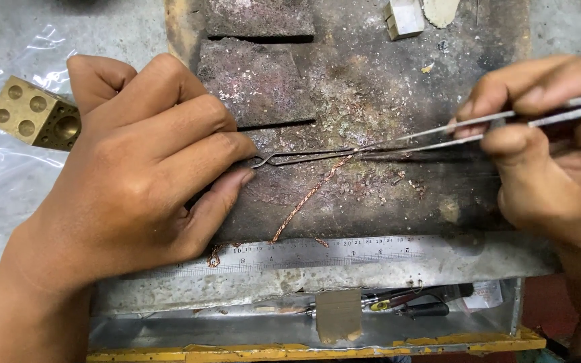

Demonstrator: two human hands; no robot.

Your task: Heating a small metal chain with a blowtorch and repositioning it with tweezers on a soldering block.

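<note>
Bench: scorched dark soldering board (384, 81) | steel ruler (317, 254) along its front edge | left hand (129, 175), fingers pinched on looped end of thin dark wire clip (304, 158) | right hand (546, 161) squeezing slim steel tweezers (479, 124) onto twisted copper wire (307, 196), lying diagonally mid-board | advice: steady clip, light tweezer pressure.

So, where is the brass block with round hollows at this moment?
In the head view the brass block lies at the far left, on a clear plastic sheet, just behind the knuckles of the left hand.
</note>
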